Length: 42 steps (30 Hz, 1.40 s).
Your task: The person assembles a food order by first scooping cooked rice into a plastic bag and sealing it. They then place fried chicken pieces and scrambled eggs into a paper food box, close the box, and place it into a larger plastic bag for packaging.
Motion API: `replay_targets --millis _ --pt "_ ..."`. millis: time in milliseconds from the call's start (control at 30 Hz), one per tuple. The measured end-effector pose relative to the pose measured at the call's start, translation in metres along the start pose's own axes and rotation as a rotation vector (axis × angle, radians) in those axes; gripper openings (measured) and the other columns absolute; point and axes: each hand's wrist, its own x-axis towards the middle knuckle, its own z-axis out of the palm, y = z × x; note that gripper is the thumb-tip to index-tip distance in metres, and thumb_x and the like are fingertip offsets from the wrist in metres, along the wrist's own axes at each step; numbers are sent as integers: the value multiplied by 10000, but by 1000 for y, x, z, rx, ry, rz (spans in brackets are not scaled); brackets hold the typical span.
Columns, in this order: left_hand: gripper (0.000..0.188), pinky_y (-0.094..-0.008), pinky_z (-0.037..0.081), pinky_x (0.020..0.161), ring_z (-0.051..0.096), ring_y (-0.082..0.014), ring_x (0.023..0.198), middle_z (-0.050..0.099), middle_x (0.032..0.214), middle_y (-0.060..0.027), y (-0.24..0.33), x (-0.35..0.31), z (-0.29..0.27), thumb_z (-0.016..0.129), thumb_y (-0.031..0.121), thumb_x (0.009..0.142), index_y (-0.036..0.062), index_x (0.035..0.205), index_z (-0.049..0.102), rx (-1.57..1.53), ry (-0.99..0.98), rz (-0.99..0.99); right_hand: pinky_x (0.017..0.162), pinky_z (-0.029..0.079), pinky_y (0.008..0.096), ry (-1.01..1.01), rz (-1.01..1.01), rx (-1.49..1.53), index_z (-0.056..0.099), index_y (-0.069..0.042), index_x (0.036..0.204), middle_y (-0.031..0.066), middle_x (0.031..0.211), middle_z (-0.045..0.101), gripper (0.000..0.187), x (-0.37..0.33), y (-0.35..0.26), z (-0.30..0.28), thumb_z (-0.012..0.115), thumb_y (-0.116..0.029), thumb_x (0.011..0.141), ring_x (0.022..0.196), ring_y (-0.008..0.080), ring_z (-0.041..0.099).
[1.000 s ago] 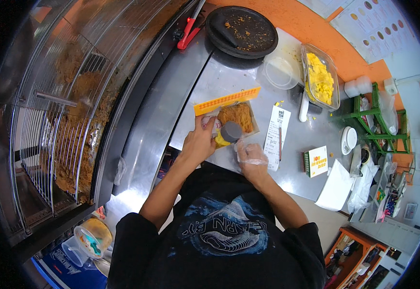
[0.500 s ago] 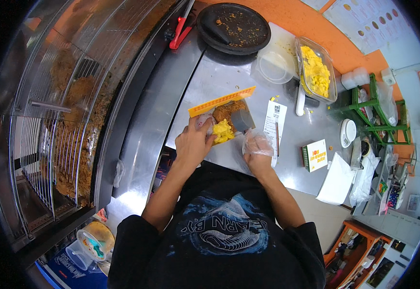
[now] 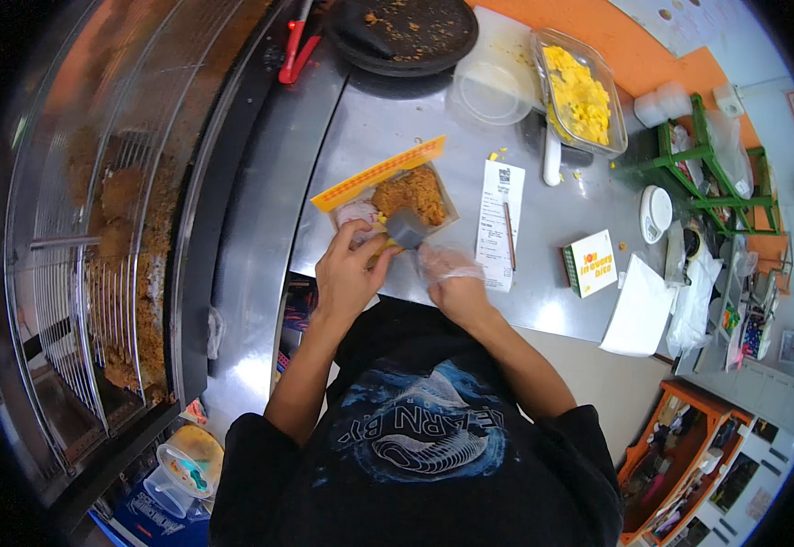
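An open food box with a yellow flap sits before me, a breaded fried piece inside it. My left hand grips its near left wall with thumb and fingers, beside a pinkish-white wrapped item. My right hand, in a clear plastic glove, is closed by the near right corner. From its fingers a grey cup-shaped scoop reaches over the near edge of the box; the grip on its handle is mostly hidden. Bits of yellow food show beside the scoop, which covers the rest.
A paper slip with a brown stick lies to the right. Beyond are a tub of yellow food, a white-handled utensil, a clear container and a black pan. A small carton stands right; a display case fills the left.
The scoop has moved left and toward me within the box, now covering most of the yellow food. My right hand has moved left with it. The whole view has shifted a little.
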Motion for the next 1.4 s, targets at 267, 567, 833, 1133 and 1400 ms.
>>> replay_targets --millis 267,567,833,1133,1400 --pt "261 -401 566 730 704 -290 894 660 1124 -87 10 1 -2 824 206 822 104 1058 779 -32 18 -53 711 491 342 397 459 328 703 4 1127 86 902 702 238 15 50 -77 618 -195 1027 827 155 622" --pt "405 -291 496 805 633 -174 969 651 1227 -81 -27 -97 23 687 196 984 74 1363 615 -348 553 -919 740 496 475 366 270 -240 679 27 861 251 874 679 255 96 256 -224 594 -198 945 842 428 658" --pt "593 -453 467 975 581 -224 1192 581 1404 -104 29 -104 84 631 359 1019 42 1497 478 -806 628 -1038 878 510 480 278 72 -732 758 -47 1049 172 1052 730 335 144 275 -232 691 -340 899 1004 377 657" --pt "537 -354 505 910 601 -210 1086 641 1259 -126 58 -267 87 581 410 1038 -37 1334 614 -94 -387 -1147 771 501 493 136 -106 -682 722 -124 942 81 979 648 195 112 281 -178 757 -270 819 947 321 623" --pt "562 -350 481 972 591 -222 1151 637 1295 -149 136 -309 63 571 431 1039 -43 1340 602 -430 -405 -1497 748 514 476 216 -156 -650 707 -120 888 69 956 667 130 114 296 -185 731 -180 776 931 308 636"
